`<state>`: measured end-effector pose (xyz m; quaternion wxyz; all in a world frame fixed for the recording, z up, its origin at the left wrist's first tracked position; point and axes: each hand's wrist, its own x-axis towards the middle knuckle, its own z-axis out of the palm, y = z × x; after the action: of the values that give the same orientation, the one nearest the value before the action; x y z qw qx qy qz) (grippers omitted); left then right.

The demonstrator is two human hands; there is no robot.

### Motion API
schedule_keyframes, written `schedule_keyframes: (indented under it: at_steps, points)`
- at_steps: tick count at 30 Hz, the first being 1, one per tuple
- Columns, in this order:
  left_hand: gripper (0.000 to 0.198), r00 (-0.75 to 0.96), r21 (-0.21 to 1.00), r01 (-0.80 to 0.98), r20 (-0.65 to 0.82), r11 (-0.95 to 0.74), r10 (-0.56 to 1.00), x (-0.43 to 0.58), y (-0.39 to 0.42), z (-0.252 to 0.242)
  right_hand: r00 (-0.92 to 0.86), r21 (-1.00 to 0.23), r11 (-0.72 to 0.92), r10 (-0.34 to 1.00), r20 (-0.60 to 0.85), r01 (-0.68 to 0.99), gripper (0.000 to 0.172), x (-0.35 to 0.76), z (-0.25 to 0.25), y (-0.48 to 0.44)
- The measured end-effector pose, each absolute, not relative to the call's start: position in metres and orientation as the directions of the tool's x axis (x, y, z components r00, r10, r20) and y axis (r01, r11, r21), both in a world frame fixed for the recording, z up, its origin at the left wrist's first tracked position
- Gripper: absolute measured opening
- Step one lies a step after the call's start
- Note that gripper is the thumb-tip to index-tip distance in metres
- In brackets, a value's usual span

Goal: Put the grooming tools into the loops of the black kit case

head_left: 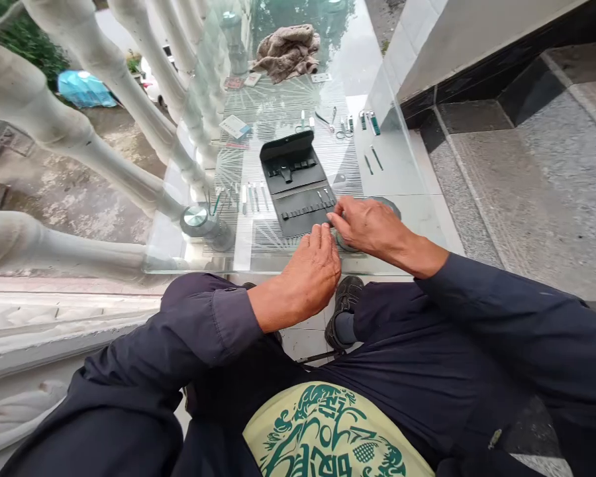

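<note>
A dark grey manicure case (298, 187) lies unfolded on the glass table, with a row of elastic loops across its lower flap. Two slim metal tools (324, 197) sit in loops near its right side. My left hand (312, 271) is at the lower right edge of the case, its fingers straight and together, with the thumb hidden. My right hand (370, 222) bends over the right corner, thumb and forefinger pinched at the loops; whatever is between them is too small to make out.
Several slim tools (251, 197) lie left of the case. Nail clippers (370, 122), small scissors (345, 127), nippers (322, 119) and two thin tools (372, 159) lie beyond it to the right. A crumpled brown cloth (289, 53) rests farther back. White balusters (104, 159) flank the table; steps (506, 159) rise on the right.
</note>
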<state>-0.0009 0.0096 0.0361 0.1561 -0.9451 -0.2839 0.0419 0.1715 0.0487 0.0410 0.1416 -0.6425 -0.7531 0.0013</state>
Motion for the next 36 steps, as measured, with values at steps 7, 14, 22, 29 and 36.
schedule_keyframes:
  at_steps: [7, 14, 22, 29, 36]
  points:
    - [0.067, 0.845, -0.343, 0.512, 0.036, -0.787, 0.534, 0.001, 0.009, 0.037, -0.106, -0.303, 0.187, 0.958, 0.265, 0.934, 0.026, 0.177, 0.055, 0.052]
    - [0.057, 0.868, -0.336, 0.478, 0.042, -0.812, 0.494, -0.002, 0.016, 0.046, -0.114, -0.255, 0.202, 0.940, 0.321, 0.946, 0.026, 0.181, 0.064, 0.060]
    - [0.049, 0.853, -0.097, 0.521, 0.024, -0.848, 0.521, -0.002, 0.022, 0.067, -0.047, -0.303, 0.148, 0.947, 0.317, 0.941, 0.023, 0.203, 0.066, 0.070]
    - [0.026, 0.268, 0.034, 0.959, 0.201, -0.281, 0.942, -0.081, 0.099, 0.124, -0.023, -0.342, 0.122, 0.960, 0.279, 0.932, 0.018, 0.207, 0.072, 0.064]
    - [0.032, 0.008, 0.032, 0.999, 0.031, -0.009, 0.999, -0.115, 0.150, 0.105, -0.047, -0.348, 0.155, 0.953, 0.301, 0.925, 0.017, 0.209, 0.071, 0.055]
